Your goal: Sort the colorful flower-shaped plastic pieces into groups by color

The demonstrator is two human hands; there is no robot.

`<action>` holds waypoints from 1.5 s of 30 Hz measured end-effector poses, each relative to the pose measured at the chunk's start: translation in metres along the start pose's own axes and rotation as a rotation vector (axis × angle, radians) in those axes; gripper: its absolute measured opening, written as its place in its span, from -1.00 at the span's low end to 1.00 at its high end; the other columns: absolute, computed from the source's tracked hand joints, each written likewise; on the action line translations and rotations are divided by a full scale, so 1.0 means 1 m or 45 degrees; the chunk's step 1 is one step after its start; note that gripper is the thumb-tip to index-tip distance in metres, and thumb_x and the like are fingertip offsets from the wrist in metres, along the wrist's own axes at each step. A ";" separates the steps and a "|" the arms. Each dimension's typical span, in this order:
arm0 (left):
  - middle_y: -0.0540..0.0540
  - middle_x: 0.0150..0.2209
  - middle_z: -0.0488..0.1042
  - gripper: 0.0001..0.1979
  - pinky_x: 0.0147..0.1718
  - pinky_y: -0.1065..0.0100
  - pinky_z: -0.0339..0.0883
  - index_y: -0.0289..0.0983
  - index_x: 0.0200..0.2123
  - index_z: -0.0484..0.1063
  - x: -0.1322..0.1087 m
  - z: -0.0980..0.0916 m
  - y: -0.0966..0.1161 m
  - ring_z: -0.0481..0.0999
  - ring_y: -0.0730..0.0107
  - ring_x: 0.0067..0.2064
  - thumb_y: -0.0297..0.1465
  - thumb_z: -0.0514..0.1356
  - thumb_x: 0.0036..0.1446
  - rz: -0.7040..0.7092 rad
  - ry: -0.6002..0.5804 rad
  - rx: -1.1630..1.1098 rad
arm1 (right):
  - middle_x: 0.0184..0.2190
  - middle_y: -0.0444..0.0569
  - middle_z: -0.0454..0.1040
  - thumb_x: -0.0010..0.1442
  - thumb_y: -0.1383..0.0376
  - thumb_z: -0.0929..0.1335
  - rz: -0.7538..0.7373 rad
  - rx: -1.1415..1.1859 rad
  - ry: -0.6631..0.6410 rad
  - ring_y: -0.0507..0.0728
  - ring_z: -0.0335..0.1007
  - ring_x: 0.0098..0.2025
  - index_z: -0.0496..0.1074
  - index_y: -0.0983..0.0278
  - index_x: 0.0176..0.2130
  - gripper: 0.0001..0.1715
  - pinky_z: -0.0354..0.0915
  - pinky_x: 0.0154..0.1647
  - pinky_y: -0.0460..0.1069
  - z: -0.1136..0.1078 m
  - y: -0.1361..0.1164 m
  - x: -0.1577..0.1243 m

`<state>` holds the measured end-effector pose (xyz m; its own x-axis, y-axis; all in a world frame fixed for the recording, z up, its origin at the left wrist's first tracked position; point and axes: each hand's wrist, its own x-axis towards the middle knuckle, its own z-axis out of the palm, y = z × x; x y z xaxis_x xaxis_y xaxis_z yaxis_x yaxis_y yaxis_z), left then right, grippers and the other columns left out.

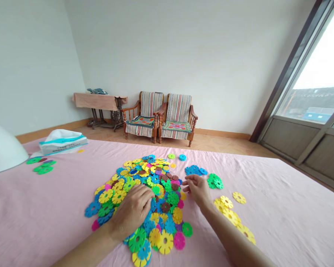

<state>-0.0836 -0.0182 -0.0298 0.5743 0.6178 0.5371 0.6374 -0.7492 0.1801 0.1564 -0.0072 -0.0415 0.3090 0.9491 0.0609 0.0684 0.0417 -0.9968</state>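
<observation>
Resting left hand [132, 211] on heaped plastic discs [167, 198], right hand [197, 191] beside

The plastic flower discs [156, 178] mix yellow, green, blue, pink, brown and purple on a plain pink bedsheet [44, 211], while the armchair throws [151, 104] run in cream, red and green stripes.

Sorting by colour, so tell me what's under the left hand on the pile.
The left hand rests on a heap of plastic snowflake discs. Yellow, blue and green discs show around its edges; the discs directly beneath the palm are covered, so their colours and number cannot be seen.
</observation>
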 end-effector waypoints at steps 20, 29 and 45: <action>-0.09 -0.35 0.48 -0.74 -0.18 0.21 0.34 -0.24 -0.34 0.44 0.000 -0.008 -0.013 0.47 0.24 -0.21 -0.59 -0.02 0.14 -0.188 0.156 0.056 | -0.18 -0.01 0.40 0.13 0.41 0.32 -0.781 -1.000 -0.544 0.17 0.25 -0.10 0.42 0.23 -0.23 -0.82 0.17 -0.05 0.08 0.032 -0.025 -0.063; -0.06 -0.38 0.47 -0.74 -0.24 0.29 0.34 -0.23 -0.35 0.42 0.001 -0.006 -0.014 0.46 0.30 -0.26 -0.59 -0.03 0.16 -0.237 0.172 -0.020 | -0.26 0.01 0.37 0.12 0.43 0.30 -0.814 -0.924 -0.417 0.19 0.24 -0.13 0.39 0.24 -0.23 -0.82 0.20 -0.10 0.08 0.031 -0.019 -0.063; -0.06 -0.38 0.45 -0.78 -0.21 0.26 0.33 -0.24 -0.39 0.39 0.001 -0.005 -0.014 0.45 0.29 -0.25 -0.57 -0.01 0.15 -0.241 0.120 -0.049 | -0.32 -0.03 0.41 0.09 0.48 0.26 -0.702 -0.945 -0.331 0.13 0.30 -0.23 0.36 0.26 -0.32 -0.83 0.19 -0.21 -0.02 0.025 -0.020 -0.053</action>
<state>-0.0949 -0.0086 -0.0275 0.3945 0.7245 0.5652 0.7080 -0.6317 0.3156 0.1145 -0.0508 -0.0262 -0.1598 0.8985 0.4089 0.7521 0.3791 -0.5391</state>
